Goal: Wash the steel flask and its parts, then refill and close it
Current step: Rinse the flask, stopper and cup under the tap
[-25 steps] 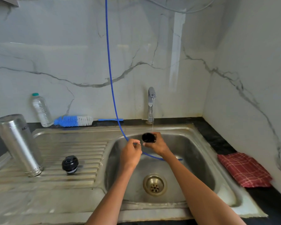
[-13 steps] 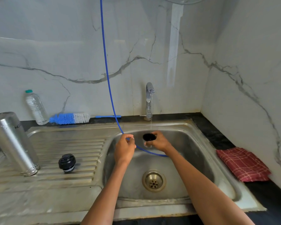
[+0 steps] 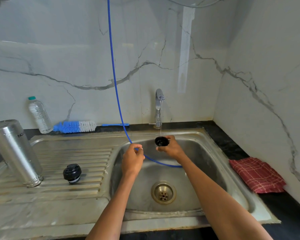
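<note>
My right hand [image 3: 171, 148] grips a small black cup-shaped flask part [image 3: 161, 141], mouth up, under a thin stream from the tap [image 3: 158, 108] over the sink basin [image 3: 206, 161]. My left hand [image 3: 132, 159] hovers beside it with curled fingers and looks to be holding the thin blue hose [image 3: 113, 70] where it passes in front of the fingers. The steel flask body [image 3: 16, 153] stands upside down on the draining board [image 3: 73, 156] at the left. A black stopper [image 3: 71, 173] sits on the board to its right.
A blue and white bottle brush [image 3: 76, 126] and a clear plastic bottle [image 3: 39, 115] lie along the back wall. A red checked cloth [image 3: 256, 174] rests on the dark counter at the right. The drain [image 3: 163, 192] is in the basin's middle.
Both hands have stayed at the tap with the black part under the stream; my left hand has moved slightly apart from it. The camera has tilted a little.
</note>
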The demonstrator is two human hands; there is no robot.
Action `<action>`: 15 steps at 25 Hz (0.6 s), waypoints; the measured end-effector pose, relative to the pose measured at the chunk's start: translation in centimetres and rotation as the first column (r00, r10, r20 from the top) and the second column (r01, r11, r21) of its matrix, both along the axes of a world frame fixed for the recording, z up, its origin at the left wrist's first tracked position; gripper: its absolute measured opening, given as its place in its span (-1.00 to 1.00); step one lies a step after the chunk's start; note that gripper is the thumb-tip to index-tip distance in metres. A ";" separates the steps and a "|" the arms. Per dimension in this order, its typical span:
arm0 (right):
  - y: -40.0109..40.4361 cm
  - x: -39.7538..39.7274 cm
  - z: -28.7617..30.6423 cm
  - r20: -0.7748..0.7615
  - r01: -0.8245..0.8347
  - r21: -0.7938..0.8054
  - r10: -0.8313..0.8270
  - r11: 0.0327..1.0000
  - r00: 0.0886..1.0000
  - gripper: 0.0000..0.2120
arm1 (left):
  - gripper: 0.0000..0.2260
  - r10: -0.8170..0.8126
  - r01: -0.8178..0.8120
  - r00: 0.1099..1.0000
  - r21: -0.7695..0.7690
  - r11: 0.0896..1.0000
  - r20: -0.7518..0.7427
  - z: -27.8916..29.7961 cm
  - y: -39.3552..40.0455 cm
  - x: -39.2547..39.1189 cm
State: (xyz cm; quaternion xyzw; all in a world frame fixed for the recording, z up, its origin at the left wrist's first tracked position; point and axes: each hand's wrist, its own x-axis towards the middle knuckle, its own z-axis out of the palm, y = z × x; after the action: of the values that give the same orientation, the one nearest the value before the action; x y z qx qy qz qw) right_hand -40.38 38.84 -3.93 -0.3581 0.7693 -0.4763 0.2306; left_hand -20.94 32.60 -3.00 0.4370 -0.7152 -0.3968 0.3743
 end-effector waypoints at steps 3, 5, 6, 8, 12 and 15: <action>0.0 0.1 -0.1 -0.029 -0.080 0.033 0.081 0.996 0.996 -0.33 | -0.89 -0.001 0.002 1.000 0.001 1.000 -0.011 0.0 -0.2 0.0; 0.5 -0.6 -0.2 -0.037 -0.087 0.063 0.090 0.994 0.995 -0.38 | -0.88 -0.002 0.002 1.000 0.004 1.000 -0.007 -0.1 -0.3 -0.1; 0.6 -1.0 -0.3 -0.033 -0.067 0.056 0.069 0.996 0.997 -0.38 | -0.87 -0.005 0.005 1.000 0.005 1.000 -0.005 -0.2 -0.3 -0.1; 0.5 -1.0 -0.3 -0.014 -0.017 0.009 0.017 1.000 1.000 -0.33 | -0.87 -0.012 0.012 1.000 0.003 1.000 -0.001 -0.3 -0.3 -0.1; -0.2 -0.5 -0.1 0.056 -0.080 -0.069 0.084 0.994 0.995 -0.33 | -0.87 -0.004 0.004 1.000 -0.003 1.000 -0.005 -0.2 -0.6 0.0; 0.5 -1.4 -0.2 0.018 -0.119 -0.010 0.119 0.993 0.993 -0.40 | -0.87 -0.004 0.004 1.000 -0.001 1.000 -0.011 -0.2 -0.6 -0.2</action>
State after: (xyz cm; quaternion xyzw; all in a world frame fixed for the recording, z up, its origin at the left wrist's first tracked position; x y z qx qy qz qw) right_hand -41.78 39.36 -4.12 -0.3997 0.7424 -0.4683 0.2642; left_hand -21.16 32.04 -3.17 0.4332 -0.7142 -0.3994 0.3777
